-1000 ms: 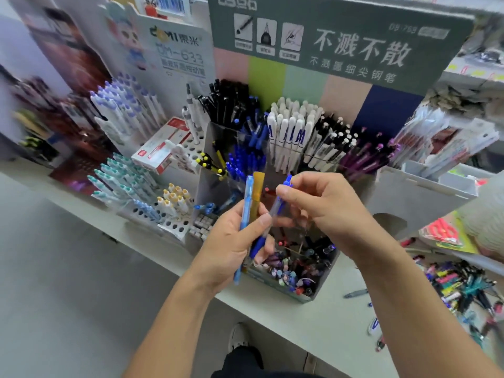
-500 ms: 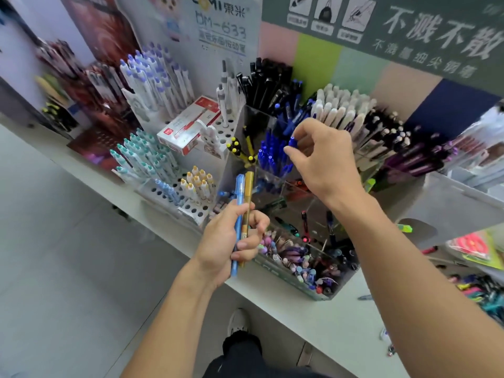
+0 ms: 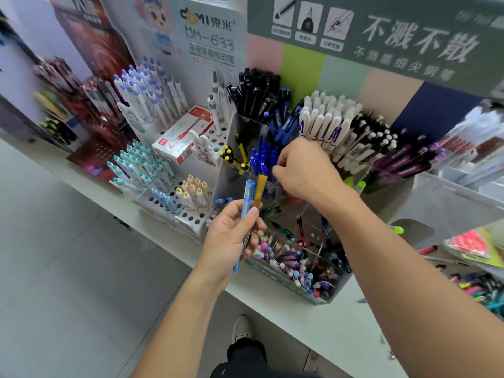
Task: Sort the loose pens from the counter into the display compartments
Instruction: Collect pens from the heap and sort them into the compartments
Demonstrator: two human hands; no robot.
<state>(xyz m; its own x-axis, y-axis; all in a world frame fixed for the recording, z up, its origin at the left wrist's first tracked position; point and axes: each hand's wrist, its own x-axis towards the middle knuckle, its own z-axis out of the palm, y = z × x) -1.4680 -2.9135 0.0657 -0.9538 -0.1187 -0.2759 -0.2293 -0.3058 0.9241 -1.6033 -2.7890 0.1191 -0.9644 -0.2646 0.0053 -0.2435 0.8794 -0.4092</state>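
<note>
My left hand [image 3: 231, 238] grips two pens upright in front of the display: a light blue pen [image 3: 245, 208] and an amber pen [image 3: 260, 190]. My right hand [image 3: 302, 170] reaches into the clear acrylic display [image 3: 338, 285], its fingers curled at the compartment of dark blue pens [image 3: 261, 159]. A blue pen tip [image 3: 278, 166] shows at its fingertips. The display's lower compartments hold mixed pastel and dark pens [image 3: 289, 260].
White hole racks with teal-capped pens [image 3: 139, 165] and yellow-capped pens [image 3: 195, 190] stand at the left, with a red and white box [image 3: 182, 135] on top. Black pens [image 3: 253, 91] and white pens [image 3: 330, 121] fill the back. Loose pens [image 3: 480, 290] lie on the counter [image 3: 341, 323] at the right.
My right hand took the blue pen from my left hand and carried it up to the dark blue pen compartment, then lowered there. My left hand keeps the other two pens.
</note>
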